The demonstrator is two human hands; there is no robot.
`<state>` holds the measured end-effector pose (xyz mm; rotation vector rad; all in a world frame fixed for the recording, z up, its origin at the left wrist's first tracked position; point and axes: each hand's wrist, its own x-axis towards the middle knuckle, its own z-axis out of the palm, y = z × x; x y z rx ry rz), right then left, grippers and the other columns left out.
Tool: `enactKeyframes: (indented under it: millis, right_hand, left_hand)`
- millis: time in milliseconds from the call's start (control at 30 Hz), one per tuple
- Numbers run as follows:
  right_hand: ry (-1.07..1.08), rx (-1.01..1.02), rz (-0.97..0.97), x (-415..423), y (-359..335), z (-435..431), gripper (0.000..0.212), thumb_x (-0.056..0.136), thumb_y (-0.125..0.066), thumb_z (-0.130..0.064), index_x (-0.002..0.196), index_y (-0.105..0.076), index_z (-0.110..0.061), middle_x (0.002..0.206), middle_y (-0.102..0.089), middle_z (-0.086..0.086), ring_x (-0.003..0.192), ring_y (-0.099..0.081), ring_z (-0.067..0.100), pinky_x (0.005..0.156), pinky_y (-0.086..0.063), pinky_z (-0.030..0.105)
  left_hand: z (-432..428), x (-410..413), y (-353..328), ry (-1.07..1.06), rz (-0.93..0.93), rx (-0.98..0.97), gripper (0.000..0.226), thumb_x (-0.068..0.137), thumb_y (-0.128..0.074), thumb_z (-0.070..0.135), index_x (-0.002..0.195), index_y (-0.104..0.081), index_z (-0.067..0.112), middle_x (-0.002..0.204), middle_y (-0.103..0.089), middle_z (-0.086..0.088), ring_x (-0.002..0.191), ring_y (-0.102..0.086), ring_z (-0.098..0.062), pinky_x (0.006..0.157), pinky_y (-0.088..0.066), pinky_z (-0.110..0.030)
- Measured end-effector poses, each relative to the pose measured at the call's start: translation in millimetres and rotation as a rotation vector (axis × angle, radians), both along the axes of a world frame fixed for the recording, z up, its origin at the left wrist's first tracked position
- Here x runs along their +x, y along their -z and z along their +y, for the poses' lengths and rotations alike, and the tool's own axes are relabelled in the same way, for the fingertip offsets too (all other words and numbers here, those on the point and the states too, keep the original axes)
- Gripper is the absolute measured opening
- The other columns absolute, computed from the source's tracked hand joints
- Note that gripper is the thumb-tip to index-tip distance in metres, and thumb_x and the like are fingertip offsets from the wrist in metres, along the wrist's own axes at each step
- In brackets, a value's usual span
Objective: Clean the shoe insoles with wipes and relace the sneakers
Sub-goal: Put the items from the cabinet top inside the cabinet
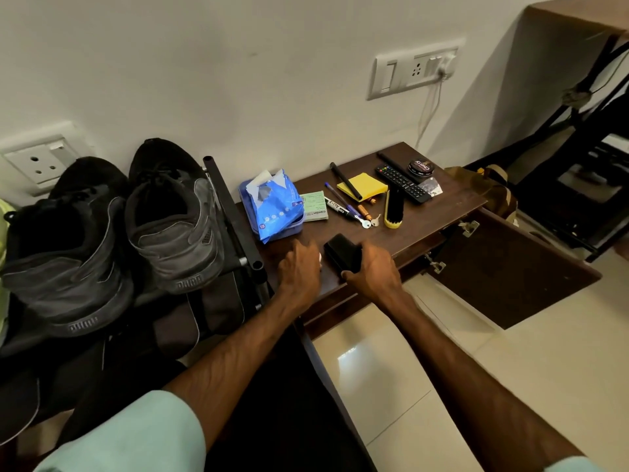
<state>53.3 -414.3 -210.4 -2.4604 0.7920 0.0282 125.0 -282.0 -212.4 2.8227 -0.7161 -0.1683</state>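
Note:
Two dark grey sneakers stand on a black rack at the left, one nearer [64, 257] and one against the wall [173, 226]. A blue pack of wipes [272, 206] lies on the brown table [425, 229] with a white wipe sticking out of its top. My right hand [371, 267] grips a small black rectangular object [342, 252] near the table's front edge. My left hand [301, 267] rests on the table just left of it, fingers curled down, with something small and white under its fingertips. No insoles or laces are visible.
Farther back on the table lie a shoe brush [394, 207], yellow sticky notes [362, 189], pens, keys, a remote [403, 183] and a polish tin [420, 166]. A cupboard door [510, 267] hangs open at the right over a tiled floor. Black insole-like pieces or bags sit below the rack.

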Motion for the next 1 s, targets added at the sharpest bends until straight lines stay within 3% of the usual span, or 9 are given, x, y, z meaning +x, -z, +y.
enactKeyframes:
  millis: [333,533,667,800,1000]
  right_hand:
    - [0.029,0.114,-0.066,-34.9,-4.2,-11.1,0.061,0.075,-0.088,-0.033,0.123,-0.058,-0.013,0.117,-0.067,0.007,0.104,-0.067,0.022,0.082,-0.062,0.038]
    - [0.087,0.183,-0.122,-78.9,5.5,-15.2,0.067,0.073,-0.089,-0.028,0.127,-0.053,-0.013,0.115,-0.063,0.003,0.101,-0.063,0.016,0.071,-0.055,0.02]
    - [0.131,0.201,-0.111,-105.4,23.9,-14.7,0.067,0.073,-0.089,-0.025,0.127,-0.052,-0.011,0.118,-0.065,0.008,0.101,-0.066,0.021,0.077,-0.057,0.025]
    - [0.155,0.243,-0.059,-116.9,47.6,-14.8,0.066,0.071,-0.09,-0.022,0.124,-0.053,-0.012,0.117,-0.066,0.009,0.097,-0.066,0.02,0.073,-0.059,0.023]
    - [0.178,0.271,0.029,-104.8,84.0,-18.1,0.062,0.072,-0.089,-0.02,0.123,-0.054,-0.011,0.115,-0.065,0.009,0.098,-0.066,0.022,0.077,-0.06,0.028]
  left_hand:
    - [1.9,-22.9,-10.8,0.119,0.057,-0.052,0.034,0.094,-0.069,0.031,0.12,-0.059,0.012,0.127,-0.058,-0.012,0.117,-0.06,-0.029,0.09,-0.051,-0.036]
    - [-4.7,-50.3,-8.7,0.195,0.165,-0.136,0.041,0.086,-0.078,0.035,0.116,-0.064,0.011,0.117,-0.065,-0.008,0.107,-0.064,-0.024,0.079,-0.051,-0.029]
    - [-11.3,-65.8,1.5,0.273,0.209,-0.14,0.044,0.082,-0.082,0.035,0.115,-0.064,0.012,0.115,-0.067,-0.007,0.103,-0.066,-0.022,0.082,-0.058,-0.033]
    - [-15.9,-69.0,11.4,0.361,0.27,0.031,0.043,0.081,-0.082,0.032,0.113,-0.066,0.009,0.108,-0.07,-0.008,0.1,-0.069,-0.023,0.085,-0.059,-0.034]
    - [-5.3,-65.5,49.6,0.423,0.479,0.266,0.048,0.085,-0.079,0.017,0.125,-0.055,0.007,0.125,-0.059,-0.011,0.117,-0.06,-0.027,0.094,-0.053,-0.036]
